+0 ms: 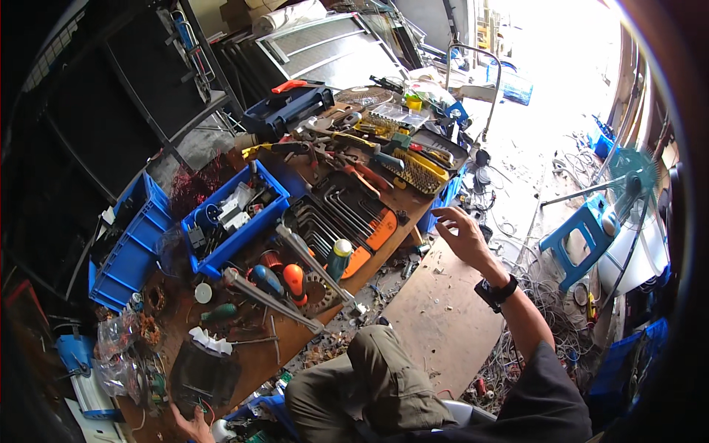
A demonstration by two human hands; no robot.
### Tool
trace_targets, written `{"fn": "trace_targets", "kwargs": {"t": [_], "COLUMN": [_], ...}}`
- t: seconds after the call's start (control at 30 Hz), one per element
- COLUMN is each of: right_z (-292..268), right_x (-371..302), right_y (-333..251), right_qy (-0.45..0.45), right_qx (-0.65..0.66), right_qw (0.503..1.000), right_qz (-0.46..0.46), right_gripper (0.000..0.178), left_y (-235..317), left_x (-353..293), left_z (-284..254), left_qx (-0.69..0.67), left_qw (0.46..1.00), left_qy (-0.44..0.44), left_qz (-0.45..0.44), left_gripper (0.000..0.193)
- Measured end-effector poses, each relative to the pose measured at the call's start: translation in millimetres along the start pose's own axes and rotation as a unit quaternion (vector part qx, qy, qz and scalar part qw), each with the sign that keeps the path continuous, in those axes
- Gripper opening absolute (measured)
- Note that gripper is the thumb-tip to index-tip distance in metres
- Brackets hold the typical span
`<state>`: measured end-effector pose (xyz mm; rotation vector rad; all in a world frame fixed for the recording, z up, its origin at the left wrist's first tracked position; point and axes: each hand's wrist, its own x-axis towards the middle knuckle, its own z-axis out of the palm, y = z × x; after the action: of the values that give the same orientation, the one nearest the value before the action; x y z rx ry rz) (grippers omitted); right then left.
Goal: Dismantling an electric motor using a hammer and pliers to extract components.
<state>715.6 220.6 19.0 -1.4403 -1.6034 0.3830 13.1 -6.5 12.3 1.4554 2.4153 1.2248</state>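
At seven o'clock the black panel [199, 375] lies on the table [258, 373], the left hand [193, 426] at its lower edge, perhaps pinching the red wire [211, 410]; I cannot tell. The right hand [464, 235], three o'clock, seems empty, fingers loosely spread. Work looks unfinished: the wire hangs loose.
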Motion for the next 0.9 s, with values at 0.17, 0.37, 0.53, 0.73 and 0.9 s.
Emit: {"fn": "trace_targets", "kwargs": {"t": [0.17, 0.37, 0.53, 0.73, 0.9], "right_z": [3, 31, 45, 51, 53], "right_x": [46, 94, 126, 151, 154], "right_y": [6, -5, -2, 13, 18], "right_qy": [0.017, -0.004, 0.017, 0.043, 0.046], "right_qx": [0.007, -0.008, -0.057, -0.132, -0.143], "right_qw": [0.999, 0.999, 0.997, 0.986, 0.987], "right_qz": [-0.032, -0.046, -0.053, -0.096, -0.063], "right_gripper": [0.029, 0.026, 0.028, 0.031, 0.031], "left_y": [-9, 11, 20, -1, -7], "left_x": [2, -4, -5, -8, -9], "left_z": [-2, -7, -4, -1, -3], "left_qx": [-0.02, 0.01, -0.058, -0.108, -0.128], "left_qw": [0.999, 1.0, 0.998, 0.992, 0.989], "left_qy": [0.014, 0.005, -0.016, -0.012, -0.026], "left_qz": [0.02, 0.023, 0.011, -0.06, -0.071], "left_gripper": [0.083, 0.084, 0.082, 0.083, 0.087]}}
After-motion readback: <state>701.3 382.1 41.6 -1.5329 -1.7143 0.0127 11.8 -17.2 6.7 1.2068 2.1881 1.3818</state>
